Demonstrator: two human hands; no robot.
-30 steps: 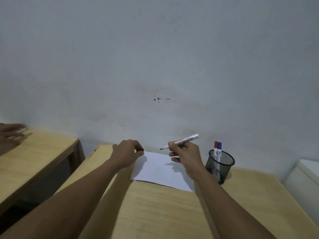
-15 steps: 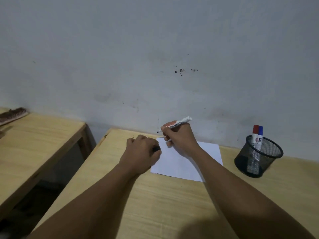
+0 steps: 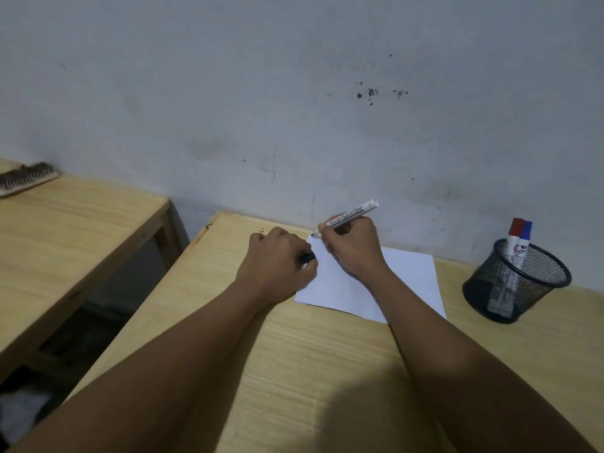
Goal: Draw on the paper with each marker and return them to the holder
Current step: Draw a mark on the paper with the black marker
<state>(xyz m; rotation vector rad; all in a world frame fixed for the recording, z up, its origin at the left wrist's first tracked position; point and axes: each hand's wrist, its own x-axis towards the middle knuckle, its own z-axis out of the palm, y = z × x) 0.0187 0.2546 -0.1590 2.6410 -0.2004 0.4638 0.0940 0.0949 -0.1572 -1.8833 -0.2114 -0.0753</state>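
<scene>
A white sheet of paper point(image 3: 405, 282) lies on the wooden desk point(image 3: 327, 371) near the wall. My right hand point(image 3: 351, 246) grips an uncapped white board marker point(image 3: 351, 215), its black tip touching the paper's far left corner. My left hand point(image 3: 277, 261) rests as a fist at the paper's left edge, closed on the marker's black cap point(image 3: 307, 257). A black mesh holder point(image 3: 519, 286) stands right of the paper with a red-capped marker point(image 3: 514, 232) and a blue-capped marker point(image 3: 526, 237) upright inside.
A second wooden table point(image 3: 72, 230) stands to the left across a gap, with a brush-like object point(image 3: 27, 178) at its far edge. The grey wall point(image 3: 294, 109) runs directly behind the desk.
The view has tilted down and left. My right hand lowered the marker tip onto the paper's far left corner. My left hand came down beside the paper, still holding the cap.
</scene>
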